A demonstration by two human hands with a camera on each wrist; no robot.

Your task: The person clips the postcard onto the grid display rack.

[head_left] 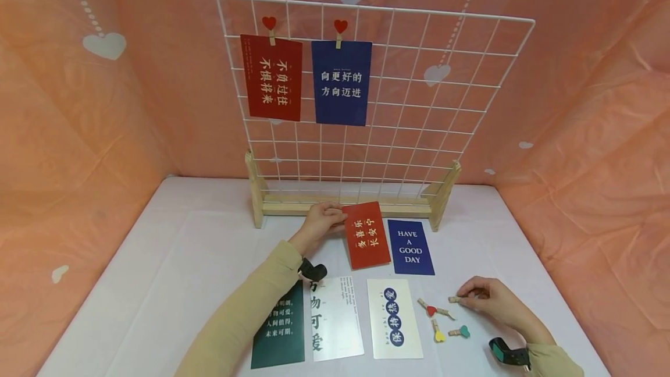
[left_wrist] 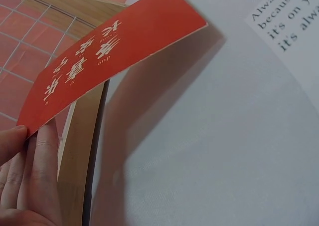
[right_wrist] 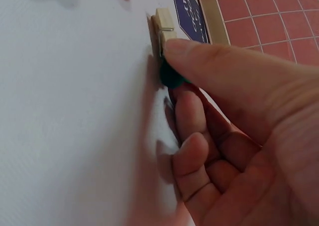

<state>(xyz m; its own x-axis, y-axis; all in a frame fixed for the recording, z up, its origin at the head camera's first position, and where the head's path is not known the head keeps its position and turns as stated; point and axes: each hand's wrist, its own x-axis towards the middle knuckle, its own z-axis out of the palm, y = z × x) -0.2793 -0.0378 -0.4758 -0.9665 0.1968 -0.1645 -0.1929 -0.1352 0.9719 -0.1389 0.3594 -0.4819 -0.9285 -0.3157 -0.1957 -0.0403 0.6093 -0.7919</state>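
My left hand (head_left: 319,223) pinches the upper left edge of a red card (head_left: 366,236) with gold lettering. In the left wrist view the card (left_wrist: 109,61) is tilted and lifted, casting a shadow on the white tabletop. Thumb and fingers of my right hand (head_left: 492,302) pinch a small wooden clothespin (head_left: 453,299) low over the table at the right. The right wrist view shows a dark green ornament (right_wrist: 172,75) on this clothespin, partly hidden by the thumb. Beside that hand lie several more clothespins, with red (head_left: 431,310), yellow (head_left: 439,336) and teal (head_left: 464,331) hearts.
A white wire grid in a wooden stand (head_left: 293,209) rises at the back. Heart clothespins hold a red card (head_left: 272,77) and a blue card (head_left: 342,83) on it. Flat on the table are blue (head_left: 410,247), cream (head_left: 382,319), white (head_left: 340,319) and dark green (head_left: 280,348) cards.
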